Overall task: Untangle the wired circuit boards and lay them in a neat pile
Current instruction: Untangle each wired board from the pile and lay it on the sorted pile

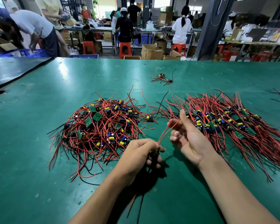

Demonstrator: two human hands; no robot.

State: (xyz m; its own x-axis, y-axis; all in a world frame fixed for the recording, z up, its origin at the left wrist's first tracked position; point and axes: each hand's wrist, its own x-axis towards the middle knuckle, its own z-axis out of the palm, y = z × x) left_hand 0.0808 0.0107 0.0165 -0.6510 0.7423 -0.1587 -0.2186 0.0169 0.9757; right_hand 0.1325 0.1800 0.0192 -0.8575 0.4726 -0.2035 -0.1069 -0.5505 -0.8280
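Nearest me, my left forearm (103, 196) angles up over the table (39, 143), and blurred black leads (141, 206) dangle beside it, under the fist.

Far left lies the tangle (102, 125): boards heaped every way, red and black wires looping out on all sides.

My left hand (139, 152) hovers just in front of it, knuckles up and fingers curled tight round one board (156, 152). I see little of it, only a dark bit poking out by the thumb.

From that grip two red leads (166, 131) rise to the right, free of the tangle as far as I can judge.

Their tips lie across the forefinger of my right hand (189, 139). It is palm-up with the thumb raised and the other fingers loosely curled. Nothing is clamped; the leads only rest there.

I think the step in hand is smoothing this board's wires before laying it down. To do it well I should close thumb on forefinger and draw the leads through lightly, so they straighten without jerking at the solder. The left grip should stay firm on the board itself, not on the wires.

Right again is the pile (229, 122), with boards in a band and wires combed roughly one way. This board should land on it with its leads running likewise.
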